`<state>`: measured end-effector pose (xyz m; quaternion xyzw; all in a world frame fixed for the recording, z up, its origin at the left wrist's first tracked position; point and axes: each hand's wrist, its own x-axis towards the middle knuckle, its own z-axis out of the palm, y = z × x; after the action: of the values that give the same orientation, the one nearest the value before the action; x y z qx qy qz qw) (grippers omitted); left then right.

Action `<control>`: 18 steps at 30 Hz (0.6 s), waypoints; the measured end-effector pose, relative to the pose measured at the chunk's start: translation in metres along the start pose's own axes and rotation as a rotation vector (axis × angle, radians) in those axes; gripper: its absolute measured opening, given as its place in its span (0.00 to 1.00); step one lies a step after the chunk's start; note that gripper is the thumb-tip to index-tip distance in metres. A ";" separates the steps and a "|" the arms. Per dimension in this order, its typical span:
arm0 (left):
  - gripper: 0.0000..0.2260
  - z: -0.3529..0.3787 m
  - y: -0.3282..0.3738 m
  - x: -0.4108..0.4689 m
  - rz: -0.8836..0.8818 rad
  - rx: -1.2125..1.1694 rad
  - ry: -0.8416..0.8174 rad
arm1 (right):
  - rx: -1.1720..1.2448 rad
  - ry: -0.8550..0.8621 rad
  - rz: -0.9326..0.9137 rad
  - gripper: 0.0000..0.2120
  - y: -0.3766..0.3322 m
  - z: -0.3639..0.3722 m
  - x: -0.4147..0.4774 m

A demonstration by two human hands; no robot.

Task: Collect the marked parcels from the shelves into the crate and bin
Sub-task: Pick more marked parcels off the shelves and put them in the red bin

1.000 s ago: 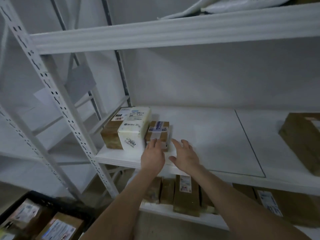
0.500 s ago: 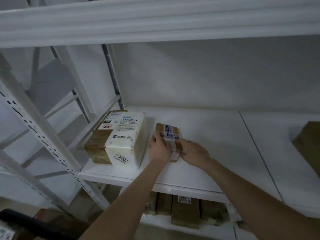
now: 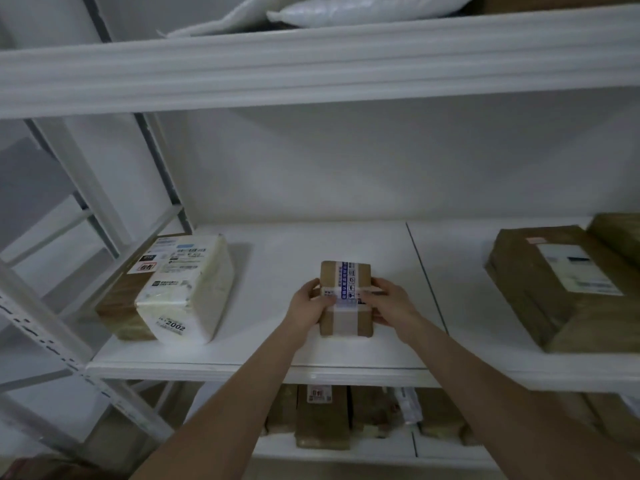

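On the middle shelf (image 3: 270, 344) of a white metal rack, a person holds a small brown parcel (image 3: 346, 320) between two bare hands. The left hand (image 3: 306, 306) grips its left edge with the thumb laid across the top, and the right hand (image 3: 393, 304) grips its right edge, fingers curled round the side. The parcel is bound with clear tape and a strip of blue printed tape; whether it rests on the shelf or is raised just off it cannot be told. Well apart to the left on the same shelf lies a white wrapped parcel (image 3: 194, 292) marked 2002, touching a brown box (image 3: 117, 306) at the rack's end. Far to the right sits a large brown parcel (image 3: 540, 292) with a white label. Brown boxes (image 3: 322, 420) stand upright on the shelf below, and white bags (image 3: 332, 10) lie on the upper shelf (image 3: 311, 64).
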<state>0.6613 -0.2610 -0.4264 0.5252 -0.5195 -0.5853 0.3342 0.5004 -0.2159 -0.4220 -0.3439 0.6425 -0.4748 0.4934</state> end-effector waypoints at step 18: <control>0.09 0.032 0.050 -0.029 0.172 -0.265 -0.002 | 0.546 -0.121 0.052 0.07 -0.011 -0.039 -0.034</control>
<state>0.6297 -0.2373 -0.3733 0.4295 -0.4810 -0.6184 0.4492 0.4716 -0.1779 -0.3990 -0.2096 0.4686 -0.5962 0.6173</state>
